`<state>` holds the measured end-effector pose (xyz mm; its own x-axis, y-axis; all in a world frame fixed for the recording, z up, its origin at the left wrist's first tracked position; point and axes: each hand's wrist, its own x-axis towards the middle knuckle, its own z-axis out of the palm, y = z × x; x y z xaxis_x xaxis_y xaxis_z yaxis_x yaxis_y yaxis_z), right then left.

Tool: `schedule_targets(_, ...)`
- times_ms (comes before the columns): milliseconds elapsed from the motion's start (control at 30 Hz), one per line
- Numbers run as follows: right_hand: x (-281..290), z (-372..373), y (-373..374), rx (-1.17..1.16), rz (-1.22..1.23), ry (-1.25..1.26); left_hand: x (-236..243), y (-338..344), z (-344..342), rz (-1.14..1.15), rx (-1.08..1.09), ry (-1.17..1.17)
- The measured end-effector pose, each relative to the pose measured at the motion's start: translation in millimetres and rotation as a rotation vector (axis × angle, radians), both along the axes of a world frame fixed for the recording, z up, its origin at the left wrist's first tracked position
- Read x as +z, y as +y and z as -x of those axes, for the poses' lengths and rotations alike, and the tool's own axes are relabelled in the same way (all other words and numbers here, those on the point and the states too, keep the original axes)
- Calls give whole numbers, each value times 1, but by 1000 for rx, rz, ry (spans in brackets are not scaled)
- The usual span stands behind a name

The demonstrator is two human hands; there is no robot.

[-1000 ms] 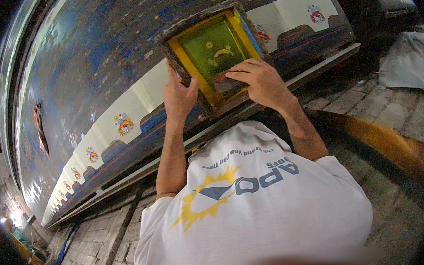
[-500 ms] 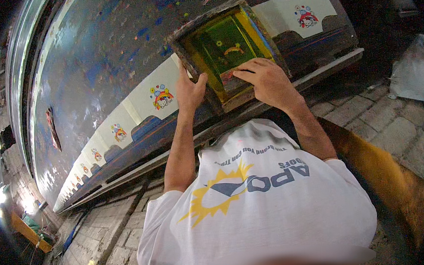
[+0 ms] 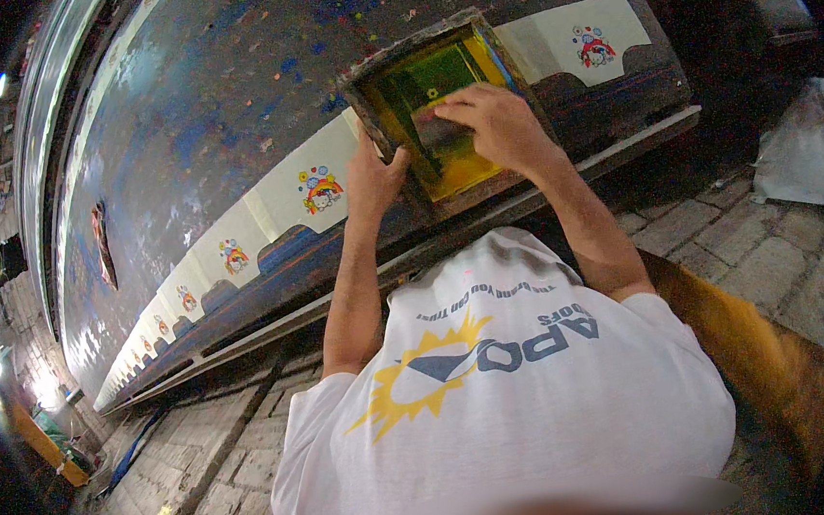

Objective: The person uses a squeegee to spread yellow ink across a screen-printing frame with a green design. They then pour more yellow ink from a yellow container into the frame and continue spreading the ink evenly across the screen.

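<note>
A screen printing frame (image 3: 412,46) with dark, stained sides and a yellow-green mesh (image 3: 406,89) lies on the long dark table. My left hand (image 3: 372,175) grips its left side, thumb near the close corner and fingers along the outer edge. Inside the frame, my right hand (image 3: 507,132) holds a squeegee (image 3: 441,131) in closed fingers, pressed down on the mesh. The squeegee is slightly blurred and partly hidden by the hand. White cloth pieces with a colourful rainbow cartoon print (image 3: 321,190) lie on both sides of the frame.
The paint-spotted table (image 3: 217,118) stretches far to the left, with a row of printed pieces along its near edge. A rail (image 3: 616,145) runs along that edge. A reddish rag-like strip (image 3: 102,245) lies on the table. A whitish sheet (image 3: 807,144) rests on the brick floor at right.
My right hand has pushed the squeegee away from me, from the near end of the mesh toward its middle. The left hand keeps its hold on the frame.
</note>
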<state>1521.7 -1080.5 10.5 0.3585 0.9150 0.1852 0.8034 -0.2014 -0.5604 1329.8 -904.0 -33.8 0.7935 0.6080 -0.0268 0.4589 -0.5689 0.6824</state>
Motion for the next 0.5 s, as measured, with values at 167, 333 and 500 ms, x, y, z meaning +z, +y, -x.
schedule_targets(167,5,-52,56,54,157,-31,10,5,-3,277,53,309)
schedule_targets(333,9,-62,80,32,207,-20,17,3,0,269,2,257)
schedule_targets(500,15,-40,49,45,277,-11,9,4,1,265,-11,202)
